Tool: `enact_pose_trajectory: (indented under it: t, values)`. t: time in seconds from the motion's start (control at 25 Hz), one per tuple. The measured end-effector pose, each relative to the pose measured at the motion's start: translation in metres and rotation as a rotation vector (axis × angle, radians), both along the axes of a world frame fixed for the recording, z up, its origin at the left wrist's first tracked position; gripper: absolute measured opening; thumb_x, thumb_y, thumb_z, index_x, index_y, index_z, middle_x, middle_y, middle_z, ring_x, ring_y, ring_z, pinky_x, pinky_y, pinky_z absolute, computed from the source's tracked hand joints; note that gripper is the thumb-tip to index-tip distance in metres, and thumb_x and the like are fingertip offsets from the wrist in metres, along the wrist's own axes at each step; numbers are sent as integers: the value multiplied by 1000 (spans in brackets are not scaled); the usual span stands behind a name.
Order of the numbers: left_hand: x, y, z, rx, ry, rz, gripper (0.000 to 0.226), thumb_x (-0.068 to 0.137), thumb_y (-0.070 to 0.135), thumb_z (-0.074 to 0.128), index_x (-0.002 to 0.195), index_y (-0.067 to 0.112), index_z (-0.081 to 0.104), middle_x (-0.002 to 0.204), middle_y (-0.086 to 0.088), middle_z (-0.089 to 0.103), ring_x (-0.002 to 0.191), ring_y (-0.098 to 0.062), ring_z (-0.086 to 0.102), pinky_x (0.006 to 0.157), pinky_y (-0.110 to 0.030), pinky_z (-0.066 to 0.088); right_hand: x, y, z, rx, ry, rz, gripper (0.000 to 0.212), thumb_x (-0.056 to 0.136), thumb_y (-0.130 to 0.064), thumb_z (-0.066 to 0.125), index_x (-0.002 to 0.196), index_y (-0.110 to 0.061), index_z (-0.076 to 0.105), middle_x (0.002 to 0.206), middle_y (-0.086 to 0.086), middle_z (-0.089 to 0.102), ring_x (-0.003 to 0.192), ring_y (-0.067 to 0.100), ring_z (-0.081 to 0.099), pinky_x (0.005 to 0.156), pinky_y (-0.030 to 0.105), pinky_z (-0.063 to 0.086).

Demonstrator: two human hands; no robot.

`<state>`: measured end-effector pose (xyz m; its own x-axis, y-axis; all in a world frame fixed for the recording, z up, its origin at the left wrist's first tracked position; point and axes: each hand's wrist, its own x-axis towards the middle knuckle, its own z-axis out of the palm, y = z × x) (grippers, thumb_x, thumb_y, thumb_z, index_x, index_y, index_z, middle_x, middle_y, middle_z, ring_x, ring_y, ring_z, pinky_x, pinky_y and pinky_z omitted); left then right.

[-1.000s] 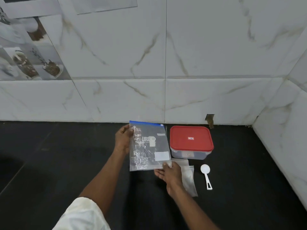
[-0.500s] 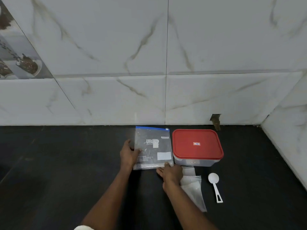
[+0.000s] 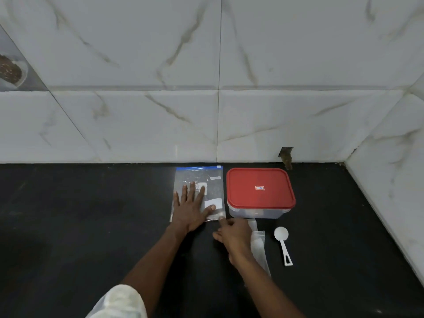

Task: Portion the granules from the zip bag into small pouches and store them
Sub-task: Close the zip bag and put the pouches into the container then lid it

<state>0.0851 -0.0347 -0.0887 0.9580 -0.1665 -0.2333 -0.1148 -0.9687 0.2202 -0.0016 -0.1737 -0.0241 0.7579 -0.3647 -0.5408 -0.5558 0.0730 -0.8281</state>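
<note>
Two hands work at the near edge of a clear zip bag [image 3: 212,191] that lies flat on the black table [image 3: 91,214], its blue zip strip toward the tiled wall. The left hand [image 3: 189,212] presses down on the bag with its fingers [image 3: 185,191] straight and spread wide, the palm over the bag's near left corner. This looks meant to flatten the bag and keep it from sliding. The right hand [image 3: 234,236] sits just beside the bag's near right corner with loosely curled fingers. One fingertip seems to touch that corner, but I cannot tell whether it pinches anything. Partly under this hand lies a stack of small clear pouches [image 3: 258,244], close by for filling. A container with a red lid [image 3: 260,188] stands just right of the bag, lid still on, probably the place to store the filled pouches. The white scoop [image 3: 283,243] rests untouched beside the pouches. Granules inside the bag are too faint to make out. Judging by this, portioning has not started.
</note>
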Motion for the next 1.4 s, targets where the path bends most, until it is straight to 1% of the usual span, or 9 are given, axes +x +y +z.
enact_pose_trajectory:
  t: [0.36, 0.48, 0.56, 0.72, 0.84, 0.96, 1.08, 1.24, 1.4]
  values:
    - [-11, -20, 14, -86, -189, 22, 73, 99, 64, 16, 161, 25, 14, 170, -9, 0, 157, -29, -6, 120, -52, -14, -22, -70, 13, -131, -173, 0, 21, 91, 6, 48, 74, 12, 60, 71, 25, 66, 61, 31, 72, 68, 45, 62]
    - [-41, -44, 25, -548, -348, 166, 40, 105, 24, 49, 142, 10, 55, 155, -14, 44, 146, -30, 37, 123, -42, 25, -33, -90, 19, -271, -198, 30, 20, 90, 1, 54, 74, 0, 66, 67, 17, 67, 58, 27, 71, 63, 42, 62]
    - [-61, -58, 33, -843, -333, 289, 31, 101, 13, 56, 130, 7, 66, 135, -10, 64, 126, -24, 59, 111, -44, 47, -36, -113, 30, -589, -267, 17, 16, 89, -8, 60, 77, -15, 68, 73, 5, 69, 64, 20, 68, 65, 34, 56]
    - [-79, -78, 58, -1017, -223, 429, 30, 102, 13, 55, 129, 10, 67, 126, -6, 70, 115, -17, 66, 103, -39, 53, -20, -163, 42, -989, -491, 129, 23, 87, -3, 64, 109, -5, 68, 106, 12, 66, 97, 25, 63, 86, 28, 44]
    - [-77, -86, 74, -1008, -196, 508, 27, 102, 16, 54, 119, 7, 72, 113, -9, 75, 103, -24, 70, 96, -41, 55, -7, -180, 49, -869, -415, 193, 23, 93, -8, 59, 113, -3, 68, 111, 15, 70, 104, 28, 65, 92, 33, 46]
    - [-67, -92, 88, -997, -129, 566, 26, 101, 23, 56, 103, 9, 78, 97, -7, 77, 89, -25, 72, 85, -35, 57, 5, -182, 47, -730, -322, 201, 26, 96, -16, 53, 79, -6, 71, 77, 13, 71, 76, 30, 69, 74, 38, 55]
    - [-56, -101, 99, -969, -68, 606, 26, 99, 24, 60, 101, 4, 77, 93, -10, 77, 84, -28, 74, 81, -35, 60, 19, -179, 53, -658, -235, 143, 25, 93, -15, 59, 80, 1, 72, 73, 16, 70, 68, 30, 69, 73, 47, 58]
    - [-46, -102, 98, -891, -68, 671, 15, 89, 16, 71, 96, 4, 78, 90, -13, 78, 81, -28, 75, 84, -43, 62, 29, -177, 59, -657, -166, 93, 15, 88, -9, 64, 76, -2, 70, 72, 13, 70, 67, 26, 68, 70, 44, 59]
    - [-44, -104, 104, -836, -56, 688, 14, 88, 15, 74, 97, 4, 78, 95, -9, 77, 86, -22, 71, 77, -30, 55, 31, -176, 68, -639, -149, 69, 22, 90, -11, 60, 76, 4, 69, 75, 16, 69, 62, 25, 62, 61, 35, 52]
